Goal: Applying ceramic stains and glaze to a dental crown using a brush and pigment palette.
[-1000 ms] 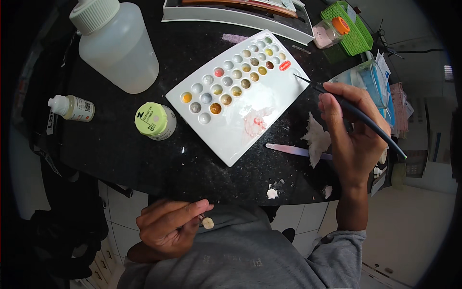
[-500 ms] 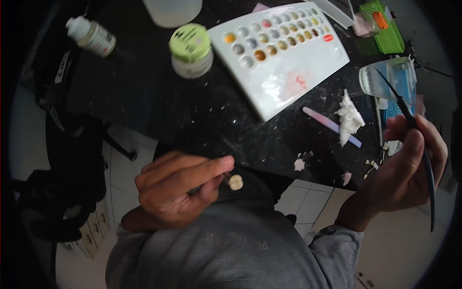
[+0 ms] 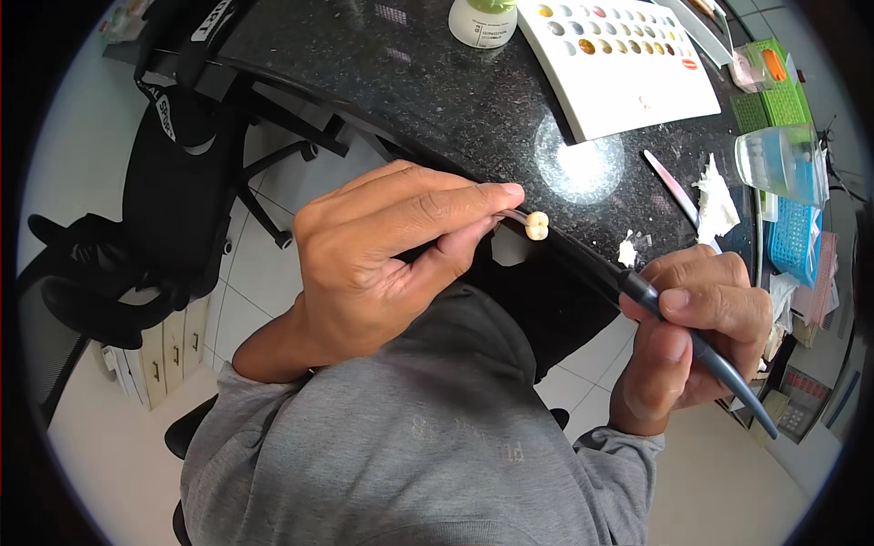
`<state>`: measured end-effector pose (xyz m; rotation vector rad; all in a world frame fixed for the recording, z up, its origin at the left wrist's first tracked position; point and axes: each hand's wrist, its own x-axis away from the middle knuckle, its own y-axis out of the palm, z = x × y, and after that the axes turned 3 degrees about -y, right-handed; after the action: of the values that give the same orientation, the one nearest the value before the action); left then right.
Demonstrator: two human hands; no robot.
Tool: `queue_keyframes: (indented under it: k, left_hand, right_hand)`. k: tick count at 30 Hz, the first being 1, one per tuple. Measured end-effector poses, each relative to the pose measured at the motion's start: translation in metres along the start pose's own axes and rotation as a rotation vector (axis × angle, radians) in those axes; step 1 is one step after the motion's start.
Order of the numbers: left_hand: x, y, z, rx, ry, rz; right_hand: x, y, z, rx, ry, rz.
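My left hand [image 3: 391, 237] is closed in a pinch on a thin metallic holder, mostly hidden by the fingers. At the holder's end sits a small cream dental crown [image 3: 537, 227], its grooved chewing face toward me. To the right, my right hand [image 3: 701, 318] grips a slim dark brush [image 3: 737, 387] between thumb and fingers. The brush's front end points up and left toward the crown, apart from it; its fine tip is hard to make out against the dark background. Both hands are held over the near edge of the black speckled table [image 3: 410, 82].
A white palette [image 3: 619, 100] with wells of coloured paste lies at the back, beside a green-lidded jar [image 3: 482, 23]. Nearer right are a pink-lilac stick [image 3: 671, 187], crumpled white tissue [image 3: 716, 200], a glass [image 3: 774, 159] and a blue basket [image 3: 794, 246]. A black chair [image 3: 173, 191] stands left.
My left hand has moved up and right in view with the crown. My right hand has come left and lower, swinging the brush from upright to pointing at the crown. The view has shifted too.
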<state>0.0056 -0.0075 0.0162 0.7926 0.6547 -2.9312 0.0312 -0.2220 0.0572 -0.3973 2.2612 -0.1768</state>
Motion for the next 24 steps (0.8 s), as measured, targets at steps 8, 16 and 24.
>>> queue_keyframes:
  k: [8,16,24]
  left_hand:
    - [-0.0008,0.0008,0.0003,0.007,-0.02,0.007]
    - [-0.002,0.0014,0.0009,0.006,-0.028,0.0]
    - [-0.0016,0.0012,0.0002,0.0,-0.025,0.007]
  right_hand:
    - [-0.0012,0.0062,-0.003,0.121,0.012,0.017]
    - [-0.0016,0.0066,-0.0054,0.178,0.091,-0.02]
    - [-0.0015,0.0073,-0.0068,0.194,0.124,-0.008]
